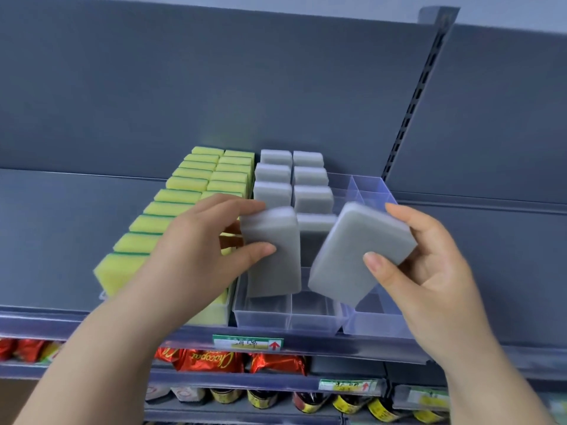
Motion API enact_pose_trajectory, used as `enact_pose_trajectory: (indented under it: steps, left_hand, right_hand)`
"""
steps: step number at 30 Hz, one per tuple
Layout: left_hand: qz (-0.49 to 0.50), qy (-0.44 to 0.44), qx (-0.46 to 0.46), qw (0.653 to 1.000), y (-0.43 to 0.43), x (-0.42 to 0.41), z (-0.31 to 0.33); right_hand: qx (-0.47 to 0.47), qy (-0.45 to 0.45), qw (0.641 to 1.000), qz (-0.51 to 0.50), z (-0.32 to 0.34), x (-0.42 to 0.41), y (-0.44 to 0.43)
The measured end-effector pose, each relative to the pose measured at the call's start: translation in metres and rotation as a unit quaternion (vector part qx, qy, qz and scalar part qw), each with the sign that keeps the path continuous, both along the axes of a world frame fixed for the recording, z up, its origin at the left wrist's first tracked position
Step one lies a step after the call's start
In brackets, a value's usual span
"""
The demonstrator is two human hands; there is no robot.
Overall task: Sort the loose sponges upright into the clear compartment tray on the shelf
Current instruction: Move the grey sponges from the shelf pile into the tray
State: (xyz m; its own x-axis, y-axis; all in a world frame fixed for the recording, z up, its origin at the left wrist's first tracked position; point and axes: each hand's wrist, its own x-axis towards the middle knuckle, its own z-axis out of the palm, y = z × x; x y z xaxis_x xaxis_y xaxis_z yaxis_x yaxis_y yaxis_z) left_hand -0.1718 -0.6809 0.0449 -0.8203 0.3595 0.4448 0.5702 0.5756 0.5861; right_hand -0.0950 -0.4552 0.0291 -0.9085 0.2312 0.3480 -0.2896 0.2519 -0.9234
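Light: even, diffuse, moderately bright; shadows faint.
Glare: pale sheen on clear tray [319, 326] walls.
Focus: your left hand [199, 240], right hand [429, 268] and each held grey sponge [273, 253] slightly soft.
Distortion: slotted upright [414, 96] bows near your frame edge.
Lower shelf goods [214, 361]: dim, blurred.

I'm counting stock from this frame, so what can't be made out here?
Head view only.
Front yellow sponges of the right column: covered by the left hand.
Tray compartments behind the tilted grey sponge in the right hand: hidden by that sponge.
Whether the upright grey sponge touches the tray floor: unclear.
Shelf label text: blurred, too small.
Jars below: cut off by the bottom edge.
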Motion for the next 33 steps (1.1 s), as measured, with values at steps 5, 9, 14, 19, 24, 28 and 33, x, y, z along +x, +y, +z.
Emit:
enact_pose_trajectory:
  steps: [5, 9, 14, 19, 24, 28, 33]
  left_hand:
    - [-0.002, 0.019, -0.058, 0.998, -0.006, -0.003, 0.006]
    - [0.009, 0.028, -0.075, 0.997, -0.008, -0.002, 0.006]
    - [0.024, 0.032, -0.104, 0.994, -0.012, -0.002, 0.007]
    - [0.019, 0.035, -0.147, 0.988, -0.009, -0.001, 0.001]
    - [0.022, 0.166, -0.274, 0.947, -0.003, -0.003, -0.009]
    - [0.003, 0.179, -0.283, 0.942, -0.002, -0.004, -0.016]
    - [-0.002, 0.171, -0.279, 0.945, -0.004, -0.006, -0.016]
  right_hand:
    - [0.015, 0.004, 1.000, -0.004, -0.001, 0.000, -0.002]
    - [0.042, 0.011, 0.999, -0.016, -0.004, -0.001, -0.003]
    - [0.099, -0.005, 0.995, -0.028, -0.004, -0.001, -0.008]
    - [0.131, -0.005, 0.991, -0.031, -0.003, -0.002, -0.011]
    - [0.121, -0.005, 0.992, -0.030, -0.003, -0.001, -0.011]
    - [0.125, -0.005, 0.991, -0.037, -0.003, 0.000, -0.012]
    - [0.108, -0.001, 0.994, -0.032, -0.001, -0.001, -0.013]
